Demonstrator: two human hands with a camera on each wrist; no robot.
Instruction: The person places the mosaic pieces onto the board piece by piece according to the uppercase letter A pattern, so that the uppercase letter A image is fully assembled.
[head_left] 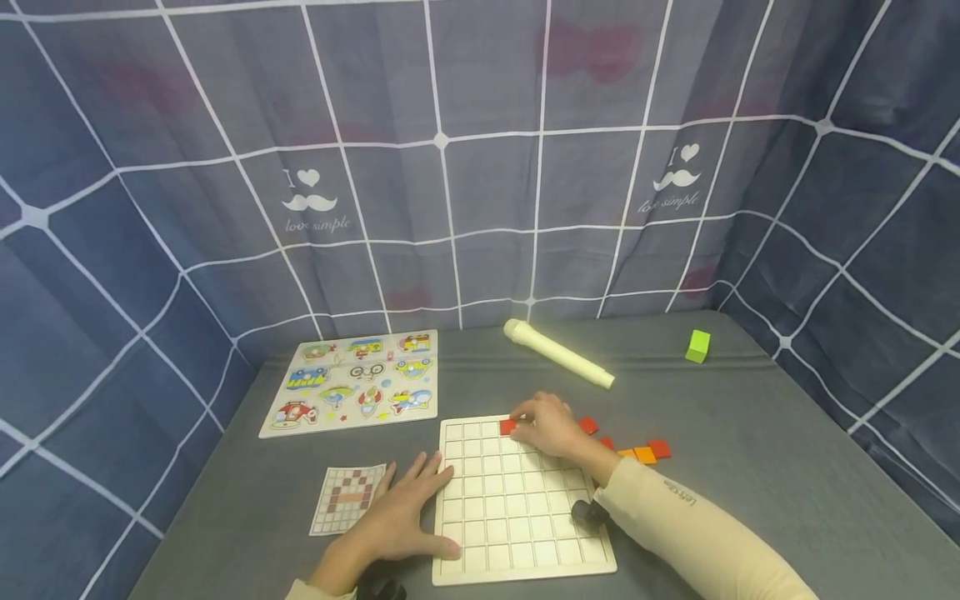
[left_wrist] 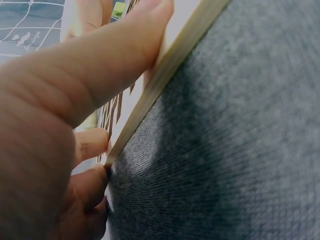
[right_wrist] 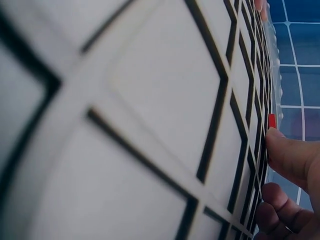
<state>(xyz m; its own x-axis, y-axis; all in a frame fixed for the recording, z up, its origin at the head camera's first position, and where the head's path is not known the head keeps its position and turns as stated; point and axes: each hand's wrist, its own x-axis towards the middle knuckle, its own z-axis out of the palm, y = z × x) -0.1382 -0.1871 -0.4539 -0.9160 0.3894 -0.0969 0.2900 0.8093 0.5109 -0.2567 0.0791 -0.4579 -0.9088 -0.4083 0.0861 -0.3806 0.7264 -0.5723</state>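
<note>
I judge it barely begun: my right hand pinches a red tile at the top of the board, left hand spread along its edge, visible cells otherwise bare (loose tiles left alongside)

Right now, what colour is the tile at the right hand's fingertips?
Red; the head view shows that tile best.
</note>
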